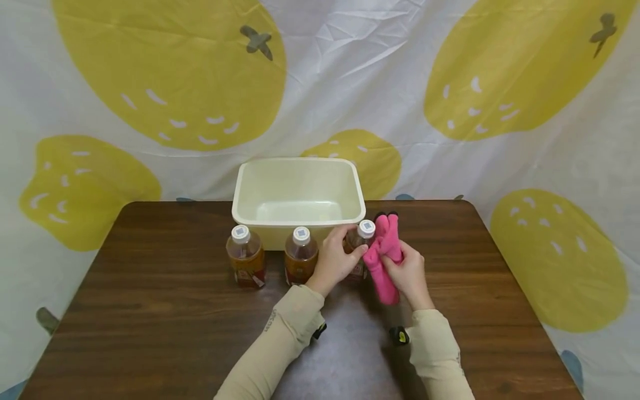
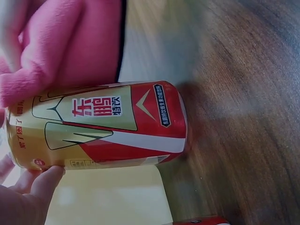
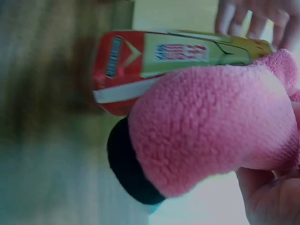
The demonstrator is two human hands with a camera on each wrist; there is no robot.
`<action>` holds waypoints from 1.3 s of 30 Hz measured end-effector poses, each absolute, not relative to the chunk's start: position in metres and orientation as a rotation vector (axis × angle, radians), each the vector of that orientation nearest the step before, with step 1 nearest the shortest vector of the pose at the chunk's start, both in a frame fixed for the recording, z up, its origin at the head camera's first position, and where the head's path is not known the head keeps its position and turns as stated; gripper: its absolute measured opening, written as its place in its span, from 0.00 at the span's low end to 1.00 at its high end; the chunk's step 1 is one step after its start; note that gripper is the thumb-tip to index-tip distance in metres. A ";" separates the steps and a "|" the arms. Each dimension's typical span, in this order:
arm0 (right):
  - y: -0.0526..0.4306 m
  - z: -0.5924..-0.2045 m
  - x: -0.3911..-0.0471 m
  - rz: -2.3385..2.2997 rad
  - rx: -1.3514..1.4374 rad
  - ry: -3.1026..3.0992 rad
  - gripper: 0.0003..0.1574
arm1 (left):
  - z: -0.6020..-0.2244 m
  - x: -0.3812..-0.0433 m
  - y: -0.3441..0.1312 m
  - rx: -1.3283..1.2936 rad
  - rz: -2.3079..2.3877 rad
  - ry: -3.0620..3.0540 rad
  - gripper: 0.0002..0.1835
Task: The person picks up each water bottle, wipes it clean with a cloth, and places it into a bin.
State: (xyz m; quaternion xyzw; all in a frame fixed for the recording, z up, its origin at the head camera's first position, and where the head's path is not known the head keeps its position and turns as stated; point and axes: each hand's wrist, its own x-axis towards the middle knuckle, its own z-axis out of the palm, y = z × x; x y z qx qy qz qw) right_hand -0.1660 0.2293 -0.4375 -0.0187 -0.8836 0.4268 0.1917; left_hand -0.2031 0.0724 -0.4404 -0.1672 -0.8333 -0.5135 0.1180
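My left hand [image 1: 334, 260] grips the upper part of the rightmost drink bottle [image 1: 357, 244], which stands upright with its white cap on. In the left wrist view this bottle [image 2: 98, 124] shows a gold and red label, and fingertips lie against its shoulder. A fluffy pink cloth [image 1: 386, 283] with black trim is bunched in my right hand [image 1: 411, 272], right beside the bottle. Up close in the right wrist view the cloth [image 3: 211, 122] overlaps part of the bottle [image 3: 183, 54]; most of the right hand lies out of that frame.
Two more capped bottles stand in line to the left, one at the far left [image 1: 246, 258] and a middle one [image 1: 300, 256]. Behind them sits a cream plastic bin [image 1: 280, 236] near the back edge of the brown wooden table [image 1: 175, 300]. A lemon-print curtain [image 1: 350, 83] hangs behind.
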 end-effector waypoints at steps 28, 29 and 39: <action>0.224 -0.506 -0.158 1.000 -0.063 -2.607 0.11 | -0.436 -0.199 0.074 -0.435 -1.504 -2.504 0.24; 0.224 -0.506 -0.157 1.015 -0.060 -2.601 0.12 | -0.436 -0.199 0.075 -0.431 -1.522 -2.504 0.25; 0.235 -0.485 -0.145 1.145 -0.137 -2.616 0.11 | -0.436 -0.198 0.081 -0.408 -1.514 -2.510 0.28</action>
